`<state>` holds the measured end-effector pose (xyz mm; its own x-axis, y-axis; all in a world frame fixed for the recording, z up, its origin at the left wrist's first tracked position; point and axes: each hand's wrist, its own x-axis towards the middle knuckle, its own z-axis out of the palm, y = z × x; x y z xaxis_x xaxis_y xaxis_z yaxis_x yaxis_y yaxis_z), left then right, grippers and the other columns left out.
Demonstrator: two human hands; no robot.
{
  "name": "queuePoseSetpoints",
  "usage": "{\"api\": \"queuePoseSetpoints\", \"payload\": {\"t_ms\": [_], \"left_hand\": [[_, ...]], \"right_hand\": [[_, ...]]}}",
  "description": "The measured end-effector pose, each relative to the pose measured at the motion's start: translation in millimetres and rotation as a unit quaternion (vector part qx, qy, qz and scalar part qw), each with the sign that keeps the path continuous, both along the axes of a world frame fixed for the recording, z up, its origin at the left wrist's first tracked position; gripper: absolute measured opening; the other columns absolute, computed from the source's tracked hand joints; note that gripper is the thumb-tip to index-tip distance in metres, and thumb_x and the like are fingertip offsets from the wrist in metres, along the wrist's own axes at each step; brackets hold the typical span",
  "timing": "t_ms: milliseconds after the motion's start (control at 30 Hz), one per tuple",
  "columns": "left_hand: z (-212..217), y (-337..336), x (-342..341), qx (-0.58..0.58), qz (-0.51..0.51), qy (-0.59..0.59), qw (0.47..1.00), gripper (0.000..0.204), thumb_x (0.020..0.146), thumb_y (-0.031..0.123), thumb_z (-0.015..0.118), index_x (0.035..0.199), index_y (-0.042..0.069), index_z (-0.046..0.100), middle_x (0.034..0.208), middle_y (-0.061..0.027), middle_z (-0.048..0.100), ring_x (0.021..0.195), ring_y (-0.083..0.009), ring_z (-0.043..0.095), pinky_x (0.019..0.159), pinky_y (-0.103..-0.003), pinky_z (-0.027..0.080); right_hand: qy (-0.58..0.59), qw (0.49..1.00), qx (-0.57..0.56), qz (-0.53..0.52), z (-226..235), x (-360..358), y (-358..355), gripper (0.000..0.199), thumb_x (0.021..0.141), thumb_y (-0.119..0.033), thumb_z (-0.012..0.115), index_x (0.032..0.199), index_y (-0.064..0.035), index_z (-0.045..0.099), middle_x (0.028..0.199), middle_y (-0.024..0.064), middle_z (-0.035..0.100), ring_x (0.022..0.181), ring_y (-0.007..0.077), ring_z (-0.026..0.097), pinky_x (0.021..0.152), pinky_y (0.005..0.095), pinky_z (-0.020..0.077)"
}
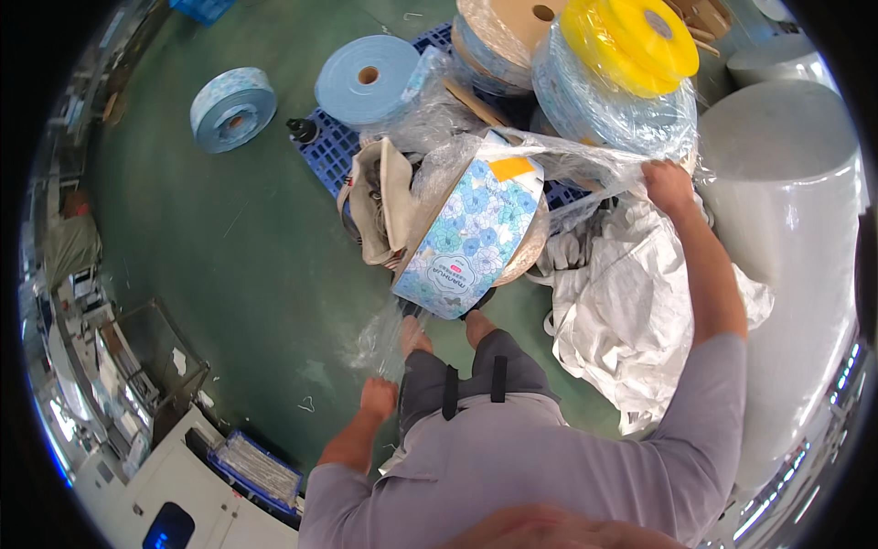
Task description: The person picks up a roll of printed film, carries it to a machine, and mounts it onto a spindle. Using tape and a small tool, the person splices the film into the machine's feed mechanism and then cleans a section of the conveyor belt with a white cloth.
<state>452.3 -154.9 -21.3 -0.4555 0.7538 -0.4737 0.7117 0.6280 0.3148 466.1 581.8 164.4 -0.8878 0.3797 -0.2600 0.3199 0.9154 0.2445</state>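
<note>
A large roll of blue flower-printed film (480, 215) stands on edge in front of my feet, an orange label (510, 168) on its upper part. Clear plastic wrap (585, 156) stretches from its far side to my right hand (668, 186), which is closed on it, out at the right. Low on the left, my left hand (380, 395) is closed too, gripping another loose end of clear wrap (377, 343) beside my leg. The wrap hangs loose around the roll's near left edge.
Blue pallet (327, 163) holds a pale blue roll (364, 80) and wrapped rolls with yellow reels (631, 41) on top. A cloth bag (382, 197) sits left of the printed roll. White sacking (631, 311) and a tall white wrapped roll (777, 174) lie right. Another roll (233, 110) rests on the floor.
</note>
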Motion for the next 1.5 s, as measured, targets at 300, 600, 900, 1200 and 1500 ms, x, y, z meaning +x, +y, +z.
{"api": "queuePoseSetpoints", "payload": {"t_ms": [300,600,900,1200,1500], "left_hand": [[123.5,251.1,-134.7,0.300,0.122,0.086,0.942,0.083,0.072,0.045,0.091,0.140,0.009,0.059,0.135,-0.0175,0.057,0.130,-0.0460,0.050,0.110,-0.057,0.039],[126.6,372.0,-112.2,0.044,0.014,0.089,0.995,0.119,0.067,0.056,0.091,0.167,0.023,0.035,0.175,-0.0179,0.016,0.154,-0.0625,0.004,0.116,-0.082,0.012],[88.8,281.9,-79.4,0.134,0.016,0.177,0.975,0.117,0.058,0.057,0.089,0.159,0.019,0.045,0.168,-0.0207,0.024,0.148,-0.0658,0.016,0.106,-0.084,0.021],[45.4,197.7,-54.5,0.271,-0.018,0.258,0.927,0.109,0.071,0.067,0.080,0.160,0.015,0.043,0.173,-0.0205,0.017,0.149,-0.0639,0.015,0.112,-0.082,0.022],[24.9,160.3,-49.9,0.269,-0.055,0.257,0.926,0.115,0.079,0.073,0.073,0.167,0.013,0.029,0.173,-0.0225,0.012,0.153,-0.0582,0.014,0.116,-0.083,0.020]], "right_hand": [[0.132,0.931,-0.323,-0.109,-106.0,72.4,-158.5,0.025,0.089,-0.030,0.079,0.089,-0.0079,0.068,0.081,0.0179,0.073,0.076,0.0409,0.072,0.069,0.0513,0.0577],[0.251,0.931,-0.256,-0.072,-12.7,69.3,-158.9,0.034,0.082,-0.028,0.083,0.111,-0.0116,0.076,0.104,0.0092,0.074,0.110,0.0366,0.065,0.095,0.0519,0.0536],[0.271,0.906,-0.323,-0.028,-52.0,-51.6,-182.3,0.041,0.092,-0.036,0.078,0.131,-0.0248,0.075,0.140,0.0124,0.067,0.134,0.0473,0.056,0.116,0.0633,0.0419],[0.264,0.820,-0.471,-0.192,-283.1,-27.5,-118.9,0.027,0.094,-0.009,0.068,0.118,-0.0163,0.079,0.121,0.0110,0.071,0.115,0.0353,0.068,0.100,0.0429,0.0556],[0.168,0.882,-0.303,-0.320,-409.1,1.5,-177.2,0.030,0.106,-0.023,0.053,0.129,-0.0238,0.073,0.133,0.0127,0.065,0.126,0.0389,0.064,0.102,0.0497,0.0560]]}}
